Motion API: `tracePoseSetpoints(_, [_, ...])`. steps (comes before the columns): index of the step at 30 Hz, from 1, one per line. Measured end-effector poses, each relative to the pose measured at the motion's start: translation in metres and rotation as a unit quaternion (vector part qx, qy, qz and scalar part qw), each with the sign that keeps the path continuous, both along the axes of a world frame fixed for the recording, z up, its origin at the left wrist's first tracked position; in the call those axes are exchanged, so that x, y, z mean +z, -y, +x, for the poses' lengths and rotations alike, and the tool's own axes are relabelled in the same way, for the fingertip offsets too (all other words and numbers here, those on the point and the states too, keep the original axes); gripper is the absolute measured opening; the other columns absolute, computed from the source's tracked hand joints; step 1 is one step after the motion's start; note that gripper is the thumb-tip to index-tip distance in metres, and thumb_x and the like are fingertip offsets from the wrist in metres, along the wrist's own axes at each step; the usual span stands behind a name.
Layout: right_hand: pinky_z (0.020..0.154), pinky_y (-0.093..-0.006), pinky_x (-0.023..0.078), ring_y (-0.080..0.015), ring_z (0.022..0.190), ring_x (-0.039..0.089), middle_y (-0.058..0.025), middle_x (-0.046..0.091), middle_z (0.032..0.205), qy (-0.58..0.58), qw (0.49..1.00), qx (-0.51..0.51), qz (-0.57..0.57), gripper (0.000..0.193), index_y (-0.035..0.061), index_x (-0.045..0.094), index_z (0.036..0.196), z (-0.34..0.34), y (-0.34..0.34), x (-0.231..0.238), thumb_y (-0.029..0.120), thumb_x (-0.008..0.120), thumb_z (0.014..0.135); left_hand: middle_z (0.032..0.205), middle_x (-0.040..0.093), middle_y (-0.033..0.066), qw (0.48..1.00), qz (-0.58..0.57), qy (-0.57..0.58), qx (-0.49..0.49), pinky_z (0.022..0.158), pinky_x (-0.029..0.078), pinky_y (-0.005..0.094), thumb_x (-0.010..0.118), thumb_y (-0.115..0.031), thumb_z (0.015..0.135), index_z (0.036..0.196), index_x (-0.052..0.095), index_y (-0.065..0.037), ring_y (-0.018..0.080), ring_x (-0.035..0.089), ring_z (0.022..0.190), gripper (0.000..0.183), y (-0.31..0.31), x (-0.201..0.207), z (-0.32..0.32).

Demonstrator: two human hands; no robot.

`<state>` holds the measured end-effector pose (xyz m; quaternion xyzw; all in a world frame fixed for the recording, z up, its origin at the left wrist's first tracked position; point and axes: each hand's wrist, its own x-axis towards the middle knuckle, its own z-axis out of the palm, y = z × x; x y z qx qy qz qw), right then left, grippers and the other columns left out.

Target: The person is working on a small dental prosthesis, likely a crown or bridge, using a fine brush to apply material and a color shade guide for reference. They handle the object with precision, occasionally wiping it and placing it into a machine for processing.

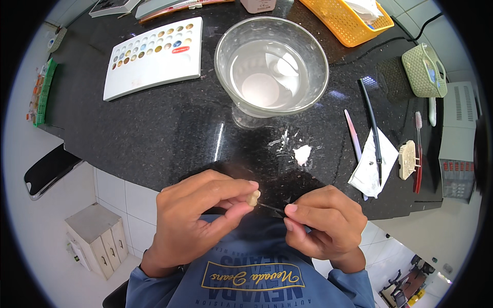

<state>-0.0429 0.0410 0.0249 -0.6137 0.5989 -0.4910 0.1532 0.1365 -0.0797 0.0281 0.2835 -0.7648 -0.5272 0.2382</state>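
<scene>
Between the thumb and forefinger of my left hand (197,208) is a small cream piece shaped like a dental crown (253,198). The fingers cover much of it. In my right hand (326,218), thumb and fingers pinch a thin dark tool (271,207), its slim tip at or very near the crown; whether it is a fine brush or a probe I cannot make out. Both hands are held low in front of my body, at the counter's near edge. Beyond them a white paste blob (302,154) with smears lies on the dark speckled counter (169,133).
A footed glass bowl of clear liquid (224,77) stands beyond. Left of it is a white palette (154,72) with coloured wells. Rightward lie a folded paper (367,169), a black brush (371,113), a pink-handled tool (353,132), a dental cast (407,160), a red toothbrush (419,154).
</scene>
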Motion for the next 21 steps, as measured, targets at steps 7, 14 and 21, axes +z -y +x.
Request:
tracePoseSetpoints(7, [0.054,-0.0283,0.055,-0.0196,0.065,0.067,-0.0093,0.069,0.08,0.002,1.0,0.005,-0.001,0.028,0.0007,0.073,0.093,0.0009,0.002,0.0006,-0.004,0.082,0.067,0.091,0.073,0.0122,1.0,0.003,0.007,-0.002,0.066,0.061,0.0234,0.079,0.002,0.078,0.104,0.072,0.001,0.0167,0.074,0.08,0.026,0.0004,-0.0001,0.0014])
tracePoseSetpoints(14, [0.056,-0.0283,0.055,-0.0202,0.067,0.067,-0.0091,0.069,0.081,0.002,1.0,0.008,-0.008,0.03,0.0012,0.073,0.094,0.0001,0.0003,0.0002,-0.004,0.083,0.066,0.091,0.072,0.0126,1.0,0.01,0.006,-0.008,0.068,0.061,0.0235,0.079,0.002,0.078,0.104,0.072,0.002,0.0163,0.074,0.081,0.027,0.0014,0.0013,0.001])
tracePoseSetpoints(21, [0.058,-0.0286,0.056,-0.0205,0.07,0.068,-0.0094,0.069,0.083,0.004,1.0,0.025,-0.016,0.031,0.0012,0.073,0.096,-0.0004,0.0017,-0.0008,-0.005,0.083,0.067,0.087,0.071,0.013,1.0,0.017,0.008,0.018,0.065,0.059,0.0225,0.082,0.002,0.073,0.099,0.073,0.003,0.0154,0.071,0.076,0.027,-0.0019,0.0011,-0.0015])
